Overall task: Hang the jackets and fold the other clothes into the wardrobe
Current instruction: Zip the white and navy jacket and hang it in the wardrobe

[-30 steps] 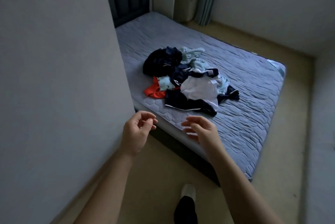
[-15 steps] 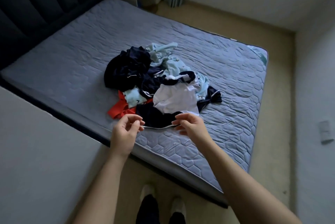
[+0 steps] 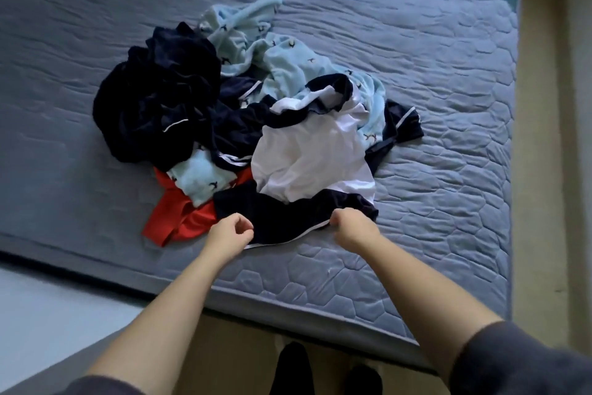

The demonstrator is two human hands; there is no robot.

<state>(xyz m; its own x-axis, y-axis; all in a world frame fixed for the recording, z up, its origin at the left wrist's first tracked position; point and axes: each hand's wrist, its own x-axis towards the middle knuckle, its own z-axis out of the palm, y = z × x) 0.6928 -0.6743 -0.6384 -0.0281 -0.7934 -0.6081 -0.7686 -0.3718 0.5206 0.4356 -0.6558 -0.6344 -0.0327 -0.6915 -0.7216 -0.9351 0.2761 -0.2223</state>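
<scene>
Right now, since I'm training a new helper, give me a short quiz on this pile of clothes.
1. True or false: the red garment lies partly under the light-blue cloth.
2. The left hand and right hand both grip which piece? A white garment; B navy garment with white piping; C red garment.
3. Fill in: the pile lies on a quilted ____.
Key: 1 true; 2 B; 3 mattress.
</scene>
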